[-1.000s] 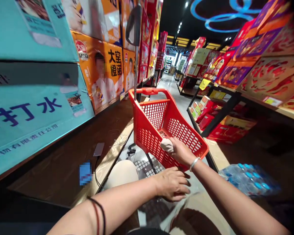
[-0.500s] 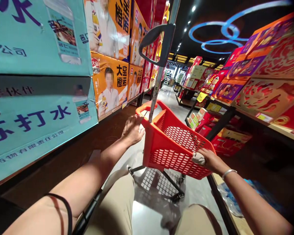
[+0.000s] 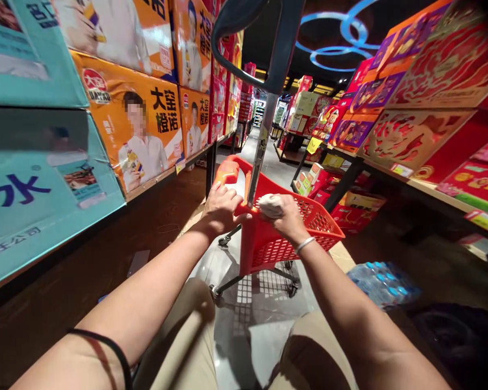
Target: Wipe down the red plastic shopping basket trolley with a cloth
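A red rolling shopping basket (image 3: 264, 244) with perforated sides stands in front of my knees on a wheeled frame. Its metal pole rises to a dark grey loop handle (image 3: 282, 49) at the top. My left hand (image 3: 223, 208) is closed over the near left rim of the basket, thumb pointing toward the pole. On the right of the pole, my right hand (image 3: 290, 219) holds a crumpled whitish cloth (image 3: 270, 206) against the rim. What lies inside the basket is mostly hidden.
Turquoise cartons (image 3: 44, 189) and orange drink cartons (image 3: 136, 130) are stacked on the left shelf. Red and gold gift boxes (image 3: 415, 141) fill the right shelf. Wrapped water bottles (image 3: 384, 284) lie low on the right. A shiny floor aisle (image 3: 250, 142) runs ahead.
My right hand has moved left with the cloth, from the basket's far right side to the rim by the pole. The basket has turned slightly, and my view has shifted forward.
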`<act>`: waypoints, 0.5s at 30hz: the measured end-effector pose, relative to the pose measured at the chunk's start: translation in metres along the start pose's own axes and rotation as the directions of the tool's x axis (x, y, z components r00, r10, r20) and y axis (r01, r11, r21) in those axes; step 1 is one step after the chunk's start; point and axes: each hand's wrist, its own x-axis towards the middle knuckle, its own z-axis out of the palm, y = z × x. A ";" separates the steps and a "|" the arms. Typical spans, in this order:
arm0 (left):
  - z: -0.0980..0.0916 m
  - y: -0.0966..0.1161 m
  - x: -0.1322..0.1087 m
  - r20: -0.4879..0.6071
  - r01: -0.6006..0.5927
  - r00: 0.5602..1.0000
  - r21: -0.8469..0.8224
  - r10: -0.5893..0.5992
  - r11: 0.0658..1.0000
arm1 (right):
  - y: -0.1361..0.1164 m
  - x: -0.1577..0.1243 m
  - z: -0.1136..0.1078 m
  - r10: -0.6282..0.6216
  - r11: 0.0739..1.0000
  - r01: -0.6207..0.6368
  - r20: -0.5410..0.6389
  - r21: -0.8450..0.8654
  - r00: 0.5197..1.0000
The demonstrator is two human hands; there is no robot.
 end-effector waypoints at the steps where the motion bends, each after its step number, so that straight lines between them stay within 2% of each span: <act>1: -0.001 0.004 0.000 -0.003 0.016 1.000 0.003 -0.016 1.000 | -0.009 0.000 0.006 0.016 0.999 -0.016 0.003 -0.051 1.000; 4: -0.001 0.013 -0.002 -0.020 0.053 0.998 0.026 -0.052 0.998 | -0.024 -0.005 0.020 0.036 0.993 -0.027 0.068 -0.117 0.997; 7: 0.000 0.017 -0.004 -0.051 0.091 0.995 0.035 -0.089 0.995 | -0.020 -0.007 0.023 0.012 0.998 -0.006 0.101 -0.058 0.995; 12: 0.004 0.021 -0.007 -0.097 0.131 0.987 0.000 -0.131 0.991 | -0.010 0.001 0.022 0.026 0.996 -0.033 0.090 0.084 0.996; 15: 0.006 0.025 -0.008 -0.122 0.138 0.983 0.002 -0.137 0.990 | -0.007 0.005 0.026 -0.007 0.995 0.005 0.024 0.095 1.000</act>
